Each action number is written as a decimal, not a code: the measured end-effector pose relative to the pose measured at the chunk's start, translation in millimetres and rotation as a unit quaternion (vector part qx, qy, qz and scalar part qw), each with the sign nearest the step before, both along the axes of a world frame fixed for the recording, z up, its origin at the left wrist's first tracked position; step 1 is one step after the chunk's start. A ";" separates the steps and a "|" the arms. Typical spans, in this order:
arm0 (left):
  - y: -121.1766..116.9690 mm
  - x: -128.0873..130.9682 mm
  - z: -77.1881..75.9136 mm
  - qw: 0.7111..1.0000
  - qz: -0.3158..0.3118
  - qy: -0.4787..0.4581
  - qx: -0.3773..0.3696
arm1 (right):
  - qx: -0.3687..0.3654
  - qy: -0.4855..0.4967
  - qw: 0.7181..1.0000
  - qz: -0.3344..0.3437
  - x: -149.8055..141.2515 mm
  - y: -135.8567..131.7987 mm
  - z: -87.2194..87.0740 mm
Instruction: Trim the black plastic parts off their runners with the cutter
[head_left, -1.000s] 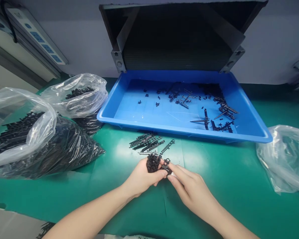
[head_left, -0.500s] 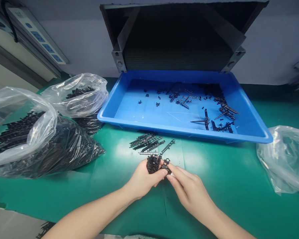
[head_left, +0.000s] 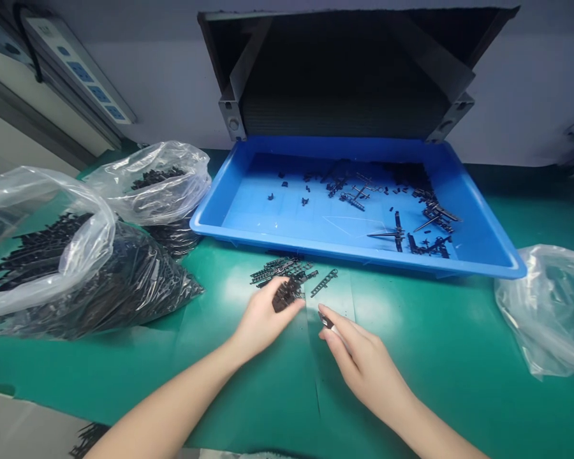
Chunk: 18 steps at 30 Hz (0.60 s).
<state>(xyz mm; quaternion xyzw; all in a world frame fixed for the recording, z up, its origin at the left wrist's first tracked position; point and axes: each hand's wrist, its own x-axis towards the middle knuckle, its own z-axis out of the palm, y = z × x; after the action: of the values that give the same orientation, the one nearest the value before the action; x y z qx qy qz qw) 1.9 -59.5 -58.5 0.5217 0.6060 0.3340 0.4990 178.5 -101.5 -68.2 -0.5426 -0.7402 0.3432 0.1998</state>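
My left hand [head_left: 261, 319] is closed around a bundle of small black plastic parts [head_left: 287, 293], its thumb along the near side. Just beyond it, a loose pile of black ladder-like plastic strips [head_left: 268, 270] lies on the green mat, partly hidden by the hand. To the right, one separate black strip with a ring end [head_left: 324, 282] lies at a slant. My right hand [head_left: 358, 354] pinches a small black piece [head_left: 325, 320] with a pale spot between thumb and forefinger. A gap separates the two hands.
A blue tray [head_left: 287, 234] with scattered black parts stands behind, under a dark overhanging chute [head_left: 344, 76]. Two clear bags of black parts, a large one [head_left: 124, 280] and a smaller one [head_left: 172, 197], are at left. Another clear bag [head_left: 545, 312] lies at right.
My left hand has moved left and slightly away from me with its bundle, parting from my right hand. The ring-ended piece between the hands no longer shows there.
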 end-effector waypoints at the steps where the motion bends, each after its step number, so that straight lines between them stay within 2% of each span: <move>1: 1.9 -3.1 -1.9 1.000 -0.011 -0.014 -0.015 | -0.001 -0.002 1.000 -0.003 0.6 0.7 -0.1; 5: -2.0 -4.1 -9.6 0.977 -0.097 -0.148 -0.119 | 0.007 0.022 1.000 0.000 2.4 2.4 1.7; 8: -8.9 3.0 -9.8 0.954 -0.146 -0.206 -0.159 | 0.018 0.049 0.998 0.022 2.8 2.3 4.4; 13: -12.7 8.1 -5.4 0.944 -0.167 -0.225 -0.173 | 0.010 0.029 0.998 0.052 2.9 0.2 3.4; 18: -14.2 8.2 -4.1 0.963 -0.148 -0.187 -0.130 | 0.008 0.018 0.998 0.060 3.1 -1.9 2.1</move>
<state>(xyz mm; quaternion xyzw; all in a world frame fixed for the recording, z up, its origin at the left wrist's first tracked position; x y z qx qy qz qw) 10.1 -73.7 -62.6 0.4643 0.4566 0.2663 0.7106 181.7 -103.3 -66.1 -0.4893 -0.7704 0.3584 0.1967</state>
